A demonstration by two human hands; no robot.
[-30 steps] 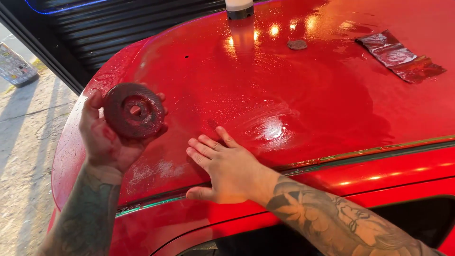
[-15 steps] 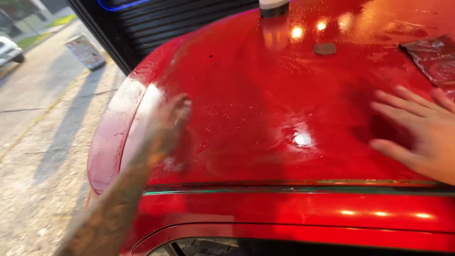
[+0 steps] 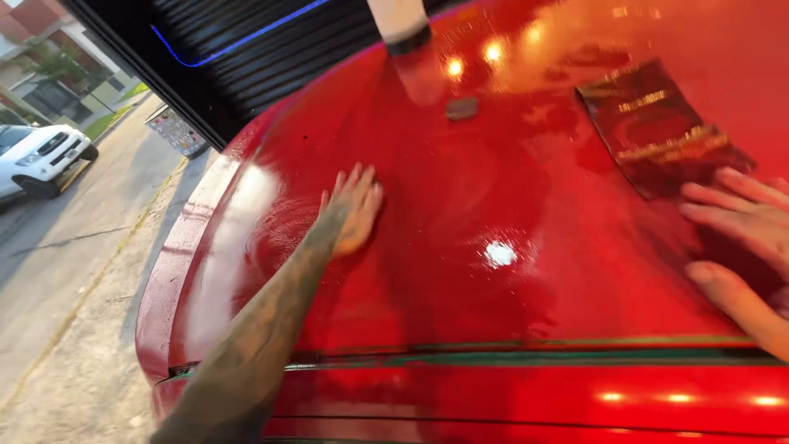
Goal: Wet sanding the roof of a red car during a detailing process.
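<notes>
L hand (image 3: pixel 352 210) lies flat on the red car roof (image 3: pixel 509 271), fingers together and stretched out, palm down on the wet paint; whether a pad sits under the palm can't be told. R hand (image 3: pixel 740 238) also rests flat on the roof, fingers spread fairly wide, holding nothing, fingertips just beside a dark red cloth (image 3: pixel 657 131). Rel. to the roof: cloth lies on its far right part, a small dark pad (image 3: pixel 462 108) sits near its far middle, w/ a white bottle (image 3: pixel 399 23) standing just beyond. White car (image 3: pixel 37 156) on the street, well off the roof's left edge.
</notes>
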